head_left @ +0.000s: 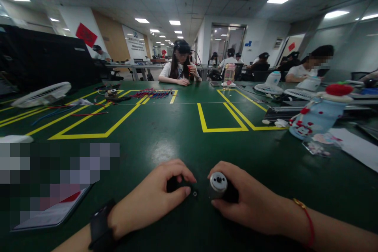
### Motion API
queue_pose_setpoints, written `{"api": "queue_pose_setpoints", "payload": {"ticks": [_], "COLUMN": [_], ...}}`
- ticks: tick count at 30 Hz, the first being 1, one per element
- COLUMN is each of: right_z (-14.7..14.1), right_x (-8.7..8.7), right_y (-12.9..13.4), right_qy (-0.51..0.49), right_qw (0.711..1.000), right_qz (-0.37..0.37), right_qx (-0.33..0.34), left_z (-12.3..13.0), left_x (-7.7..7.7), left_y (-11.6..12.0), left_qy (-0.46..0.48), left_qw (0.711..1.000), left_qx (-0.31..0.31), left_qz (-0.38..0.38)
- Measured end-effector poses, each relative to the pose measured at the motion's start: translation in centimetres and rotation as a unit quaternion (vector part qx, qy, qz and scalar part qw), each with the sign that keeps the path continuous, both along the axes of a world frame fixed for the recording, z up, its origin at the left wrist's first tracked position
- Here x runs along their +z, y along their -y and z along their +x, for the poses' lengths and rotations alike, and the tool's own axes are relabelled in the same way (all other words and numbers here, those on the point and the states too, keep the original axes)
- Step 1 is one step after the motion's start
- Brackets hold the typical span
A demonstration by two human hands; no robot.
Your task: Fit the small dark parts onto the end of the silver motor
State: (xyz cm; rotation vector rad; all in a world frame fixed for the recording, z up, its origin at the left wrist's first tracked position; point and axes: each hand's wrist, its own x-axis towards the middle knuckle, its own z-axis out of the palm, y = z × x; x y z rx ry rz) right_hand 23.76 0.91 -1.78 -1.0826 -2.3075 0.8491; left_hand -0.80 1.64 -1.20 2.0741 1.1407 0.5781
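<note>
While our right hand (251,201) grips a metal cylinder (217,186), our left hand (153,191), spread, flanks a small part (195,194); eleven-o'clock wall lettering (135,43) is illegible.

At three o'clock of our view, we are seeing a blue bottle (320,115); at nine, a white fan (44,94).

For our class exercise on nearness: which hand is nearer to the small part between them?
Left. The left hand has its fingers just left of the small part; the right hand, around a metal cylinder, is farther off to its right.
</note>
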Motion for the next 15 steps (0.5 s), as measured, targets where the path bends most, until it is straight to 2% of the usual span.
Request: {"api": "queue_pose_setpoints", "payload": {"ticks": [5, 15], "right_z": [0.00, 0.01], "right_x": [0.03, -0.09], "right_y": [-0.05, -0.09], "right_qy": [-0.001, 0.006], "right_qw": [1.000, 1.000], "right_qz": [0.001, -0.007], "right_qx": [0.005, -0.001], "left_z": [-0.12, 0.31], "left_x": [-0.10, -0.33], "left_y": [0.23, 0.03], "left_qy": [-0.035, -0.043], "left_qw": [0.999, 0.998], "left_qx": [-0.017, -0.027], "left_qz": [0.009, 0.025]}}
